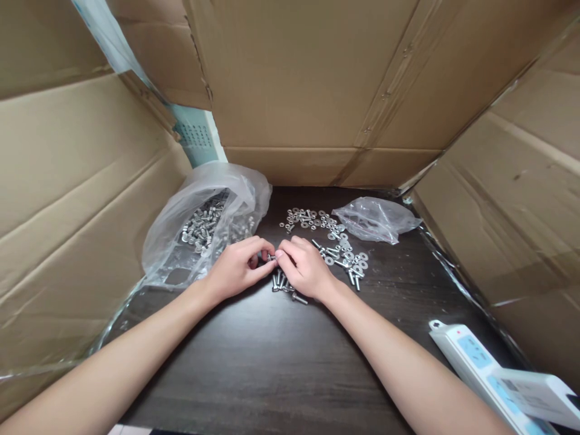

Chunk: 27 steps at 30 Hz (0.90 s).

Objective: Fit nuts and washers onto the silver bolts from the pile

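Head view: in mid-frame, pinches small bolt (pixel 272 258) between thumb and fingertips of left hand (pixel 235 266). Curls right hand (pixel 307 266) inward, thumb tip at bolt's right end; can't tell if really gripping there. Lies right of left hand and left of right hand, long axis looking roughly sideways; sits about equally near both, partly hidden by fingers. Just below the hands, shows loose bolts (pixel 281 281) in a bunch. To right of centre, shows washers (pixel 361 266) mixed with nuts and more bolts, near see-through bag (pixel 378 219). Left of centre, shows plastic bag (pixel 203 175) holding many bolts. Bears tiny print on power strip (pixel 462 344), lower right, and rows of characters on pale sheet (pixel 194 136), upper left; can't read either. No brand legible.
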Available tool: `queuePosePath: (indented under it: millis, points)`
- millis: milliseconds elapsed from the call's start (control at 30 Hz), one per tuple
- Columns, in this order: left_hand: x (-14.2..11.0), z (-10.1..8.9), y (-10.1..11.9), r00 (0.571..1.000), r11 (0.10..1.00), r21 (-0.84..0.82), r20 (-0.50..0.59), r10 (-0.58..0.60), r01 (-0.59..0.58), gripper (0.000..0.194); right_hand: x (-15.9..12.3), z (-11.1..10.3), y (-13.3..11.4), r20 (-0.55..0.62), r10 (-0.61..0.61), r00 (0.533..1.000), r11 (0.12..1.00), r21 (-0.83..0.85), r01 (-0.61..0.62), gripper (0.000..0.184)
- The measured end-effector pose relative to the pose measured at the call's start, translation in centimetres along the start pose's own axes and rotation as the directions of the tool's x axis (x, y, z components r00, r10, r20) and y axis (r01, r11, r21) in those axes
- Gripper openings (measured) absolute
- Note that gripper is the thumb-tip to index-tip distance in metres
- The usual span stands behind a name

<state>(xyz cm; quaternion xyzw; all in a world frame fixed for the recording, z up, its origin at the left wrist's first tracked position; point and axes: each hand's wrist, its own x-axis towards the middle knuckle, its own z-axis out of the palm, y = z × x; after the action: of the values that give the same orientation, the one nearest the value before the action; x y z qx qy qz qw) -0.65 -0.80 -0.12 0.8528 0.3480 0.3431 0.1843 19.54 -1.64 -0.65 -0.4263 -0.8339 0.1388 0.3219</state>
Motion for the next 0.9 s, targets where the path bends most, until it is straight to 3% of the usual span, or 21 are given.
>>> queuePosePath:
  millis: [500,900]
  points:
    - [0.15,-0.13,0.05,0.999,0.999,-0.007,-0.004,-0.04,0.04,0.01,-0.12,-0.43,-0.37,-0.013,0.068,0.998,0.996,0.057,-0.067,0.017]
    - [0.05,0.04,-0.16,0.999,0.999,-0.022,0.0,-0.042,0.042,0.01,-0.05,-0.19,-0.16,-0.003,0.035,0.999,0.999,0.028,-0.035,0.03]
